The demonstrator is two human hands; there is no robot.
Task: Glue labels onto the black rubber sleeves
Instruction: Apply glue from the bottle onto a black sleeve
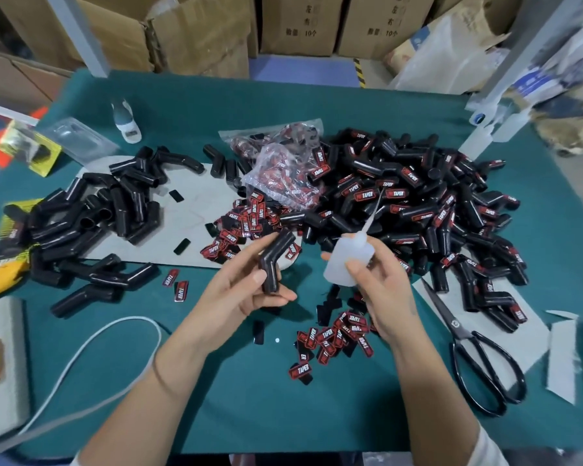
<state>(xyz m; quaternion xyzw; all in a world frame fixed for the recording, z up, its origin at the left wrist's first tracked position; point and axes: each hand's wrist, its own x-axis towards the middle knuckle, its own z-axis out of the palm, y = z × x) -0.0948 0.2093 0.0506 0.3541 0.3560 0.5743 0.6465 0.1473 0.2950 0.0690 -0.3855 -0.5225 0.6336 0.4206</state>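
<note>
Sleeve (276,260), bent, unlabelled, gripped in left hand (246,290); right hand (381,290) at its 3 o'clock, fingers closed around glue bottle (349,260).

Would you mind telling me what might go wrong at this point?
The glue bottle in the right hand has its thin nozzle pointing at the labelled pile; a stray drip could stick those together. The left hand grips the bare sleeve, so glue could reach the fingers.

power strip (0,364) cropped left, right shelf items (566,92) blurred
</note>
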